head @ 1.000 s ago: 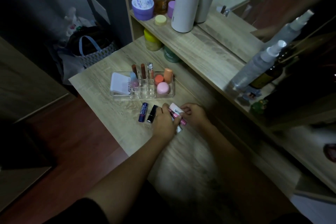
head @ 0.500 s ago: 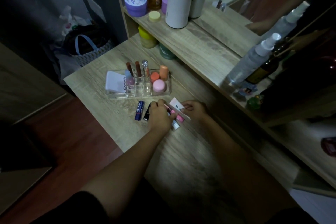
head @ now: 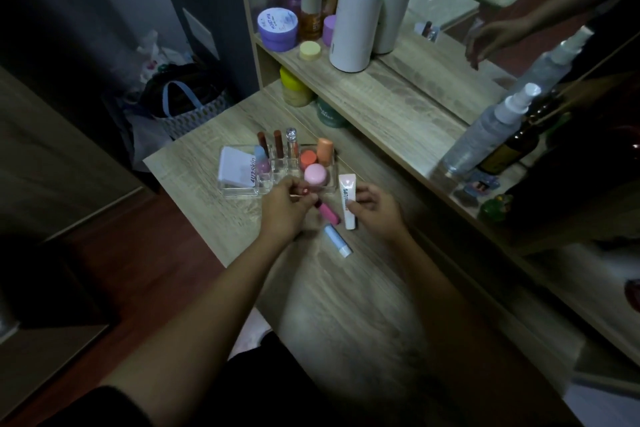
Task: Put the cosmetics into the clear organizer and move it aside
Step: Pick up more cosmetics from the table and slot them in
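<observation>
from my remote seat: the right hand (head: pixel 375 208) pinches a white lip tube (head: pixel 347 201) just beside the clear organizer (head: pixel 242 190) on the wooden table (head: pixel 346 305). the left hand (head: pixel 284 210) closes on a pink lipstick (head: pixel 327 212) (grip partly hidden). a pale blue balm stick (head: pixel 337 240) lies loose nearby.

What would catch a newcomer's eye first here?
The two hands at the centre of the desk: the right hand grips a white tube, and the left hand pinches a pink stick. Just behind them sits the clear organizer, already holding cosmetics. A pale blue stick lies loose on the desk in front of the hands.
</observation>
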Motion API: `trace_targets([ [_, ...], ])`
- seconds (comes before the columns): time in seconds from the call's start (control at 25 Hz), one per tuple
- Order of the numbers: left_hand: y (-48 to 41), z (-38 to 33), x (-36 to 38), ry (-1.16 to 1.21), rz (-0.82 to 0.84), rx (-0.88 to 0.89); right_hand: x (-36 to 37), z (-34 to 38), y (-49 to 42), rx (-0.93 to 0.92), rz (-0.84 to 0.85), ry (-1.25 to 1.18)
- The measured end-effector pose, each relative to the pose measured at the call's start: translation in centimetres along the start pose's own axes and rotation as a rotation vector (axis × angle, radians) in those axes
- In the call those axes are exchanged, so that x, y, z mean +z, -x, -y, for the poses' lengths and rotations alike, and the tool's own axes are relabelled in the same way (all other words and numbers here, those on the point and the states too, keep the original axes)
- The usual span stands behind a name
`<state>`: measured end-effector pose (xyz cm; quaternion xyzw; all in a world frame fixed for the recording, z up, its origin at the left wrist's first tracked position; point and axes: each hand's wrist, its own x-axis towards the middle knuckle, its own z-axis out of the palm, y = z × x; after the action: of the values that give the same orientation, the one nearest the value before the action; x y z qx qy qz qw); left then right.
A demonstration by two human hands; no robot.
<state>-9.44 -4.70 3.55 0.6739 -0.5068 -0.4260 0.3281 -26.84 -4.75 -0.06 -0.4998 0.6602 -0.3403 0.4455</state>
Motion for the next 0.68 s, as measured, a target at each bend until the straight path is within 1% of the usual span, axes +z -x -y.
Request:
trace_targets([
  [0.08,-0.6,-0.8,-2.3,-0.067,-0.036,0.089,0.6,1.6,0.2,-0.053,-0.006,-0.006],
  [0.2,-1.9,-2.0,-6.3,-0.235,-0.131,0.32,3.0,4.7,-0.5,-0.125,-0.048,-0.075],
  [0.28,-2.7,-2.3,-7.6,-0.351,-0.142,0.436,4.5,6.1,-1.2,-0.156,-0.102,-0.101],
  [0.4,-3.9,-2.2,-7.7,-0.512,-0.125,0.526,6.0,6.7,-2.5,-0.174,-0.133,-0.101],
  [0.6,-5.8,-1.4,-7.7,-0.705,-0.075,0.555,7.8,6.1,-3.8,-0.151,-0.12,-0.01],
  [0.68,-6.1,-1.4,-7.6,-0.789,-0.07,0.614,8.1,6.1,-4.0,-0.156,-0.114,0.016],
])
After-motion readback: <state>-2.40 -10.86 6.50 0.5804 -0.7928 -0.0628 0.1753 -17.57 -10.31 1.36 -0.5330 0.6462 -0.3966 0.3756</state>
